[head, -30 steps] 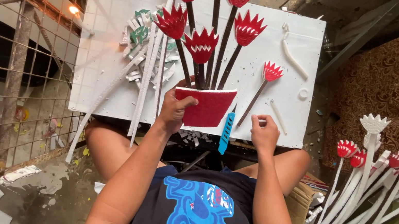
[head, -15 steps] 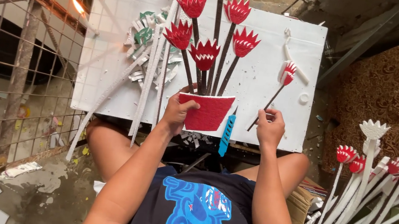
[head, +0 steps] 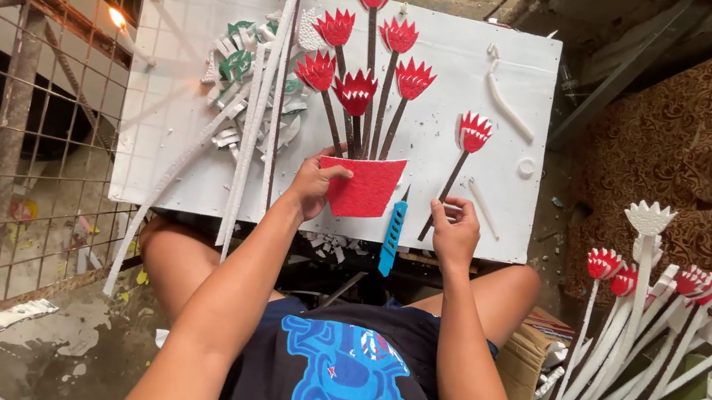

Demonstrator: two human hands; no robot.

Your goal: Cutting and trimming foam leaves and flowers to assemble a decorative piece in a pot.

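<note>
The person sits with a white board [head: 202, 39] across the knees as a worktop; the left hand [head: 313, 187] presses its fingers on the left edge of a red pot shape [head: 367, 186] lying flat on the board, below a bunch of red flowers on dark stems [head: 362, 89]. The right hand [head: 456, 231] pinches the lower end of one separate red flower stem [head: 450, 181] just right of the pot. A blue knife [head: 392, 233] lies between the two hands at the board's near edge, and a bundle of white-stemmed flowers [head: 642, 342] leans well off to the right.
</note>
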